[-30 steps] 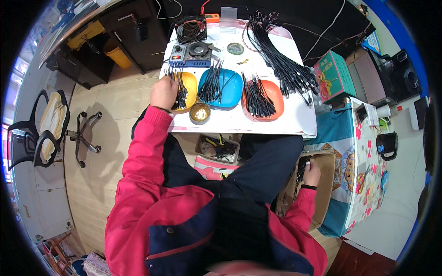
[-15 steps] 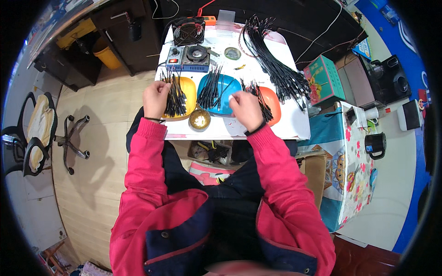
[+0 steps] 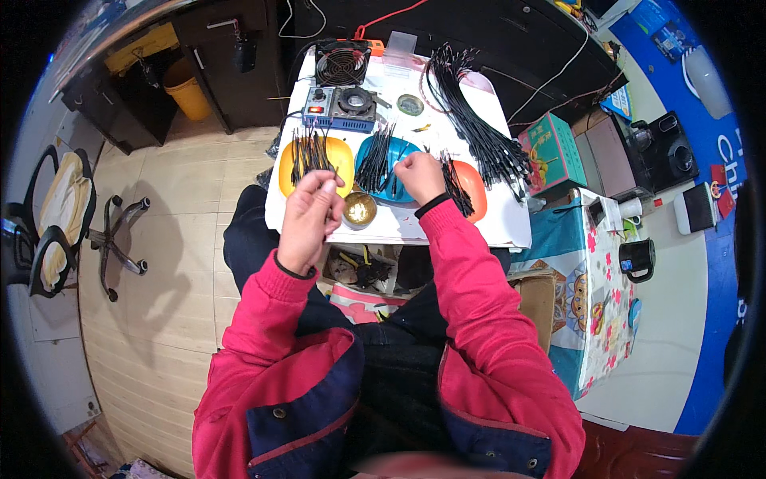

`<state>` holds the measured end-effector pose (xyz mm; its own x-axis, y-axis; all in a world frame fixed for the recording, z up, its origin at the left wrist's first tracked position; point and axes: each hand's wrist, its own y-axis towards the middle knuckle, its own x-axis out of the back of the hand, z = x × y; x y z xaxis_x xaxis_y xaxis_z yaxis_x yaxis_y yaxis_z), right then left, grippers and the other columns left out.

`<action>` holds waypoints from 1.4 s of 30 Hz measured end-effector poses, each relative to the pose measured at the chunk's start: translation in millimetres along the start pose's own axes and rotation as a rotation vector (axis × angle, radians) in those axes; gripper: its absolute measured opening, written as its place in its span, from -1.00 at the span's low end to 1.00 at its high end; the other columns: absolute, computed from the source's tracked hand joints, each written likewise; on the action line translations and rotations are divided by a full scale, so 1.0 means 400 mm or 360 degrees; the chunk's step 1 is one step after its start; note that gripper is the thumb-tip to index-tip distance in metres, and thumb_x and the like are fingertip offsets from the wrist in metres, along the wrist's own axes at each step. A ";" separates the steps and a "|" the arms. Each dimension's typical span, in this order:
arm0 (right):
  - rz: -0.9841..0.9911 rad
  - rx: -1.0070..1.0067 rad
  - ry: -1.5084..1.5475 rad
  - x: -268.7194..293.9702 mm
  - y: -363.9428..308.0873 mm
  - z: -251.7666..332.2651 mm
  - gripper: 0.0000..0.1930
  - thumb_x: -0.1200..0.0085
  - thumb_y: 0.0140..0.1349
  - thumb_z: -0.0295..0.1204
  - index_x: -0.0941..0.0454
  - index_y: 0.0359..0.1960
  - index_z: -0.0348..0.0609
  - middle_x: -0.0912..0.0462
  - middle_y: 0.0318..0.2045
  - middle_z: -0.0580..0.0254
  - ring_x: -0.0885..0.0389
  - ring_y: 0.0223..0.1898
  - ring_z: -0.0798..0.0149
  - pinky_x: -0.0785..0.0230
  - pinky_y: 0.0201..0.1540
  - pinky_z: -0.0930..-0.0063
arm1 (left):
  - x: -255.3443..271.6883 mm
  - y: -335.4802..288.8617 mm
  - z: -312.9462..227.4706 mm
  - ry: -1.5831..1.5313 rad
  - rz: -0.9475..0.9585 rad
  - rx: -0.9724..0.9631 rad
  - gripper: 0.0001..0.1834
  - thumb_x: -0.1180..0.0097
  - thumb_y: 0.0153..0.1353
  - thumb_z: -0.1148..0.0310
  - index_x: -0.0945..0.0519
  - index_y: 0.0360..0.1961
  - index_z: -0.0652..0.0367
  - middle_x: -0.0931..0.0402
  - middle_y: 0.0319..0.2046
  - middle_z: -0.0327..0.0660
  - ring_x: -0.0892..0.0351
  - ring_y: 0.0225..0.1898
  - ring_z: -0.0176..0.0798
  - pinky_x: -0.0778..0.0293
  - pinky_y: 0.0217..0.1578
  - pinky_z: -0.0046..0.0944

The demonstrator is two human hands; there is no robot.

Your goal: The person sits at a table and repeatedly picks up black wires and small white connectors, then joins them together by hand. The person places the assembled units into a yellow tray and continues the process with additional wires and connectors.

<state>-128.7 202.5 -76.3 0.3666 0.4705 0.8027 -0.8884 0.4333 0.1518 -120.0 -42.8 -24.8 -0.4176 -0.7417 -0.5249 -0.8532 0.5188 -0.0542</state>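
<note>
- Our left hand (image 3: pixel 307 219) is lifted over the near edge of the white tabletop (image 3: pixel 511 227), its grip pinched around what looks like a thin dark wire piece; the piece itself is too small to make out clearly.
- Our right hand (image 3: pixel 420 177) rests over the blue tray (image 3: pixel 367 152), grip curled closed on the short black wires (image 3: pixel 375 160) lying there; we cannot tell how many it holds.
- Sorted so far, as we judge it: a spread of short wires in the yellow tray (image 3: pixel 339 156), another in the blue one, and a smaller bunch in the orange tray (image 3: pixel 471 188).
- Left to do, by our reading: a large bundle of long black wires (image 3: pixel 475 132) lies untouched across the far right of the tabletop.
- A small brass-coloured bowl (image 3: pixel 359 209) sits between our hands, and a soldering pot (image 3: pixel 351 102) with a fan (image 3: pixel 341 65) stands behind the trays.
</note>
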 end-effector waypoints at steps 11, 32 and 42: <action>0.0294 0.0173 0.1277 0.243 -0.423 0.149 -0.91 -0.15 0.18 -0.58 -0.54 -0.30 -0.32 -0.55 -0.53 0.39 -0.45 -0.54 0.62 -0.31 -0.48 0.70 | -0.135 -0.116 0.030 -0.0122 0.0180 -0.0101 -0.88 0.04 0.41 0.44 -0.46 -0.11 0.26 -0.57 -0.38 -0.13 -0.29 -0.56 -0.55 -0.17 -0.59 -0.56; 0.0453 0.0060 0.1718 0.380 -0.469 0.103 -0.83 -0.09 0.36 -0.36 -0.54 -0.21 -0.23 -0.57 -0.47 0.36 -0.47 -0.52 0.57 -0.25 -0.48 0.76 | -0.216 -0.233 0.048 0.0003 0.0511 -0.0213 -0.88 -0.04 0.35 0.53 -0.51 -0.14 0.33 -0.65 -0.29 -0.13 -0.50 -0.41 -0.53 -0.34 -0.43 -0.55; 0.0734 0.0234 0.1725 0.386 -0.436 0.114 -0.86 -0.15 0.28 -0.51 -0.56 -0.17 -0.29 -0.56 -0.32 0.41 -0.51 -0.39 0.56 -0.37 -0.30 0.69 | -0.218 -0.251 0.051 0.0397 0.0426 -0.0320 -0.90 -0.12 0.29 0.55 -0.56 -0.22 0.38 -0.65 -0.40 -0.18 -0.61 -0.37 -0.46 -0.49 -0.34 -0.49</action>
<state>70.3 164.5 47.3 -0.0165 0.9951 -0.0974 -0.9952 -0.0070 0.0976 8.3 -21.5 9.1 -0.6748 -0.6850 -0.2747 -0.7379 0.6321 0.2364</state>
